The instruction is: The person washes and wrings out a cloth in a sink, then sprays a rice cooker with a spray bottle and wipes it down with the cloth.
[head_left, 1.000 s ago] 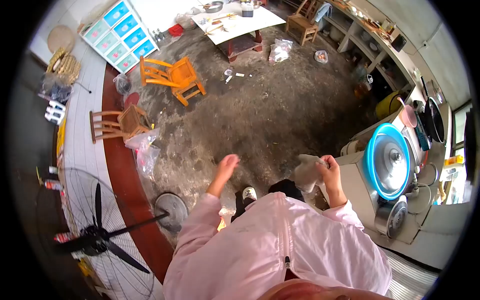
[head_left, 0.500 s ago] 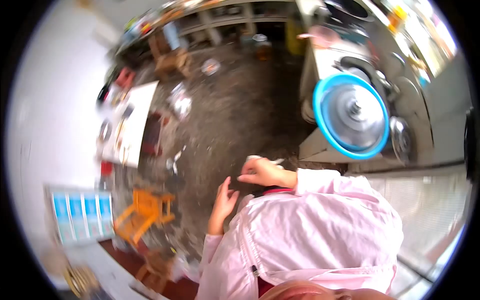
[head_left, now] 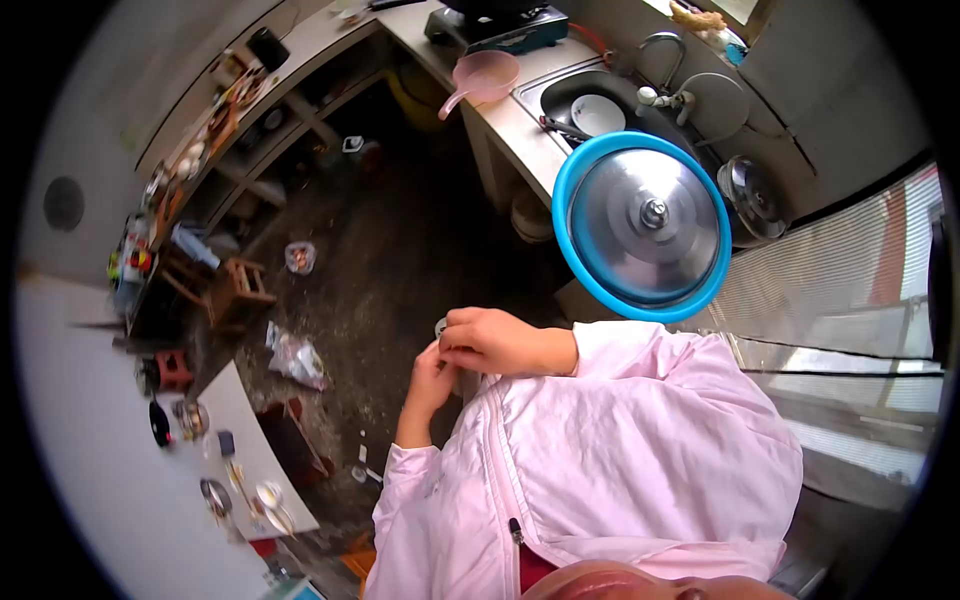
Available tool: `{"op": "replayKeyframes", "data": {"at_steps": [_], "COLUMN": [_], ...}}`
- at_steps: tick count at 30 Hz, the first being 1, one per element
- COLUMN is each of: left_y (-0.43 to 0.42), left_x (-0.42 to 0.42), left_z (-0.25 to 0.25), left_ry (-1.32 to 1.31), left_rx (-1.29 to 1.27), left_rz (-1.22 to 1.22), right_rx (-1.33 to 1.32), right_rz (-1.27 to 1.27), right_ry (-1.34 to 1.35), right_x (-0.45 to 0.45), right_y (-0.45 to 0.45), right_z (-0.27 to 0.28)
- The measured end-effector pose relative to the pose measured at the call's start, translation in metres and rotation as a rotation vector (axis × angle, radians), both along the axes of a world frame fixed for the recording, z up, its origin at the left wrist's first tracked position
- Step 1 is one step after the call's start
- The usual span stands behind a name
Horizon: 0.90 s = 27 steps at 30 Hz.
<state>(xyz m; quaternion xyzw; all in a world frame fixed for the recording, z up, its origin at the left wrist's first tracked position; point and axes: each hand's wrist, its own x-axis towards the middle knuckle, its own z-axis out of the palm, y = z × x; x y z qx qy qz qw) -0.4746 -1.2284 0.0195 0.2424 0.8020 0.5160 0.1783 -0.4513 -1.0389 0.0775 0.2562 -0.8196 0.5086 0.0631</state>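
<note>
My right hand (head_left: 490,341) reaches across in front of my jacket, fingers curled and pinched together. My left hand (head_left: 428,385) comes up from below, its closed fingertips touching the right fingers. A small white thing (head_left: 440,326) shows just past the right knuckles; whether I hold it is unclear. Anything between the fingers is hidden. Both arms are in the sleeves of a pale pink zip jacket (head_left: 640,430). To the right of the hands is a blue basin (head_left: 565,235) with a shiny metal lid (head_left: 640,245) in it.
Behind the basin is a sink (head_left: 550,95) with a white bowl (head_left: 598,115). A pink pan-shaped vessel (head_left: 487,75) rests on the counter near a gas stove (head_left: 515,32). Left on the dark floor are a plastic bag (head_left: 296,358), a wooden chair (head_left: 238,290) and a white table (head_left: 235,400).
My hands were apart, with the left fingers spread; now they meet. The view has turned, so the sink and stove show more fully and the wooden stool at lower left has nearly left the picture.
</note>
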Motion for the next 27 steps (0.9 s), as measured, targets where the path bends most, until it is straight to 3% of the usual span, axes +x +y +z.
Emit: {"op": "replayKeyframes", "data": {"at_steps": [2, 5, 16, 19, 25, 27], "left_y": [0.000, 0.001, 0.098, 0.132, 0.196, 0.218], "left_x": [-0.052, -0.127, -0.278, -0.298, -0.317, -0.324], "left_z": [-0.001, 0.025, 0.068, 0.082, 0.108, 0.109], "left_ry": [0.101, 0.123, 0.036, 0.008, -0.139, -0.218], "left_rx": [0.009, -0.058, 0.106, 0.029, -0.015, 0.056], "left_rz": [0.000, -0.089, -0.598, -0.716, -0.839, -0.884], "right_rx": [0.030, 0.095, 0.319, 0.277, 0.126, -0.203], "right_rz": [-0.159, -0.383, -0.676, -0.744, -0.819, -0.862], "right_ry": [0.013, -0.198, -0.404, -0.510, -0.445, -0.539], "right_x": [-0.035, -0.077, -0.141, -0.149, -0.169, -0.173], "right_y": [0.004, 0.006, 0.050, 0.071, 0.133, 0.148], "right_z": [-0.004, 0.004, 0.011, 0.008, 0.005, 0.007]}}
